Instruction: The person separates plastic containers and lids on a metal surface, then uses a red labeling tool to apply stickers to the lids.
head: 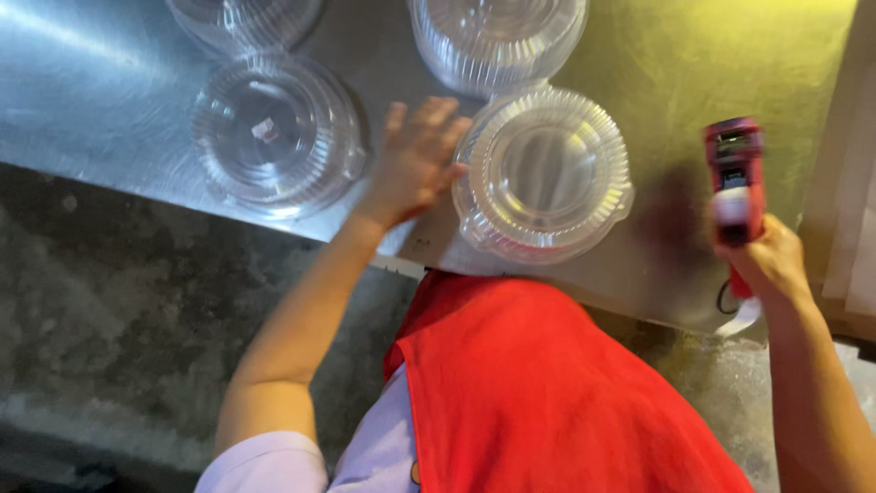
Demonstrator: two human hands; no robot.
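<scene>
My left hand (pixel 415 160) lies flat with its fingers spread on the steel table (pixel 91 100), touching the left side of a round clear plastic lidded container (pixel 545 173). My right hand (pixel 771 260) grips a red hand-held label gun (pixel 735 178), held upright over the table's right part, apart from the container. A white strip hangs below that hand. Another clear round container (pixel 274 137) sits to the left of my left hand.
Two more clear containers stand at the far edge, one (pixel 497 36) behind the near one and one (pixel 242 18) at the upper left. My red apron (pixel 538 393) fills the bottom middle. The dark stone floor (pixel 109 301) lies left of the table edge.
</scene>
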